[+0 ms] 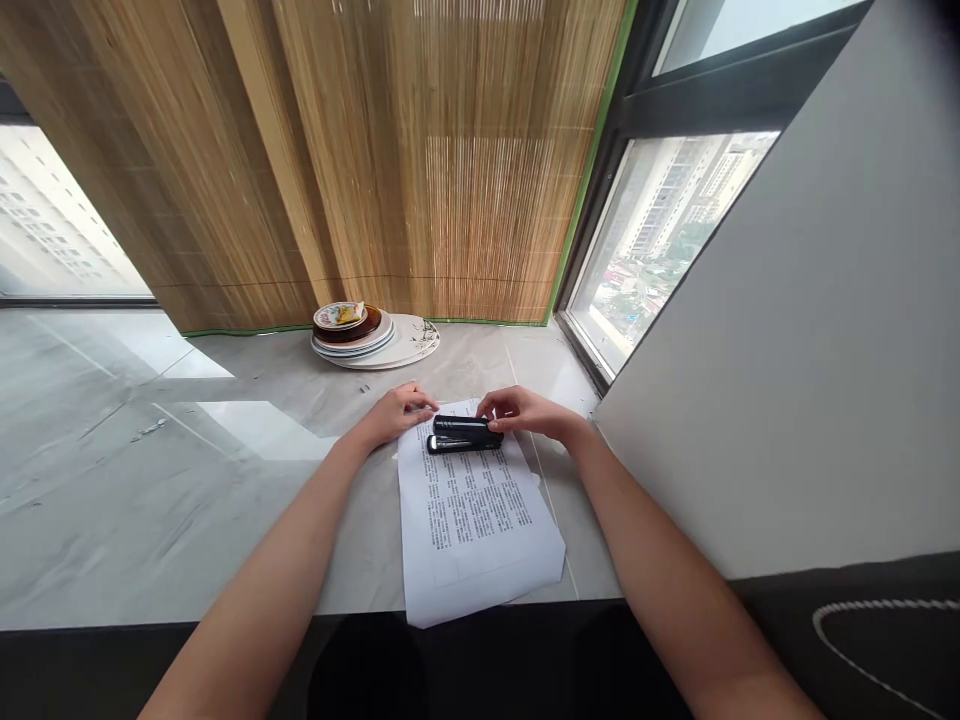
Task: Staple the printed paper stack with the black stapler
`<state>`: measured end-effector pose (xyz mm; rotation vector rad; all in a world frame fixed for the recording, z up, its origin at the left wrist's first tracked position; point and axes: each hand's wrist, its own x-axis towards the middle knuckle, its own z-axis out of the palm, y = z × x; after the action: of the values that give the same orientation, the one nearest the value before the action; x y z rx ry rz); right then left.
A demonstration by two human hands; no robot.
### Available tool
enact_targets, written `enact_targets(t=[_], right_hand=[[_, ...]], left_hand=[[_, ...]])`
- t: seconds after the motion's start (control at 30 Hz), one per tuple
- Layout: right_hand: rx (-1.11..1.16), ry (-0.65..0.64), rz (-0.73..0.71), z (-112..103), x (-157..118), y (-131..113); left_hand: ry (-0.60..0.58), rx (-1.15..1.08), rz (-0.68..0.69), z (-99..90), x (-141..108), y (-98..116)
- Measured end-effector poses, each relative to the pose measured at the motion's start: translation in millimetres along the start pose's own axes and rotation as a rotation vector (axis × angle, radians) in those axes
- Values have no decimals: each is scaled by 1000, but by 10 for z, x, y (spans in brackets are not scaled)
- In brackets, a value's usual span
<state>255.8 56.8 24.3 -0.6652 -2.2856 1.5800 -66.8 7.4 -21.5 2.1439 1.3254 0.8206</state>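
Printed white paper [480, 510] lies on the pale stone ledge, its near edge reaching over the ledge's front. A black stapler [461, 425] rests crosswise near the paper's far end, with a gap between its upper arm and its base. The fingers of my right hand [523, 410] are closed on the stapler's right end. My left hand [397, 412] lies at the paper's far left corner, fingers bent and apart, with no object in it; its fingertips are close to the stapler's left end.
Several stacked plates [352, 340] stand beyond my left hand, before a bamboo blind [375, 180]. Small metal bits [364, 389] lie near the plates. A white wall [787, 350] and a window [652, 250] bound the right side.
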Motion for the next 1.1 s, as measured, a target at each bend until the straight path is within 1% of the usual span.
enact_targets(t=[0.1, 0.17, 0.27, 0.33, 0.4, 0.5, 0.53, 0.6, 0.67, 0.7, 0.73, 0.8, 0.83, 0.9, 0.97, 1.03, 1.1], right_hand=[[166, -49, 47, -15, -1, 88], [229, -76, 96, -15, 17, 142], [248, -81, 158, -41, 41, 207], [219, -85, 168, -67, 42, 223], [120, -53, 110, -75, 36, 205], [-69, 113, -62, 7, 48, 117], [-130, 143, -114, 65, 64, 82], [-259, 124, -194, 209, 114, 22], [-386, 87, -244, 350, 173, -8], [-421, 91, -259, 402, 199, -10], [-424, 102, -271, 436, 221, -5], [-346, 136, -302, 452, 250, 24], [-288, 164, -322, 438, 261, 45], [-193, 277, -357, 396, 281, 98], [-180, 450, -374, 367, 307, 152], [-245, 629, -406, 370, 332, 191], [-382, 755, -456, 400, 343, 204]], left_hand=[[6, 9, 2, 2, 9, -5], [11, 12, 7, 5, 20, -13], [33, -1, 21, 13, 35, -37], [50, -5, 30, 18, 41, -59], [52, 4, 34, 22, 43, -78], [41, 19, 26, 29, 43, -89], [37, 21, 21, 31, 43, -88], [35, 25, 12, 33, 43, -79], [37, 28, 12, 28, 41, -61], [39, 27, 16, 23, 40, -49], [40, 23, 21, 16, 40, -35], [71, -2, 23, 0, 43, -2], [120, -34, 15, -7, 48, 16], [285, -186, -22, -12, 63, 51], [438, -481, -82, -1, 84, 88], [500, -800, -157, 25, 105, 131], [477, -1023, -246, 56, 119, 180]])
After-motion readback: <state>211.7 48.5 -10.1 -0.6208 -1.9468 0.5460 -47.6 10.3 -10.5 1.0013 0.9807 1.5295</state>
